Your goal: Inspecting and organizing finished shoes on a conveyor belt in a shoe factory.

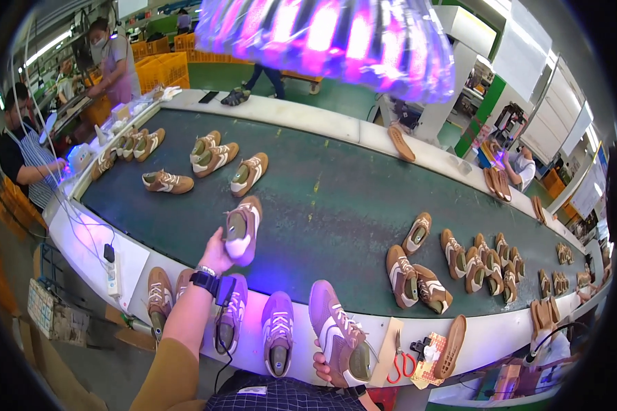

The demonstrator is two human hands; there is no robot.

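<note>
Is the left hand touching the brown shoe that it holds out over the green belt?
Touching. The head view shows the left hand gripping the heel of the brown shoe, fingers against its back end.

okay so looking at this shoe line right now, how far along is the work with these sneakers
Done, apparently: many brown sneakers already lie on the green belt. In hand: the left hand holds one sneaker out over the belt's near edge, and the right hand grips a second sneaker at the white ledge. Left: about four more ledge shoes under the purple light.
</note>
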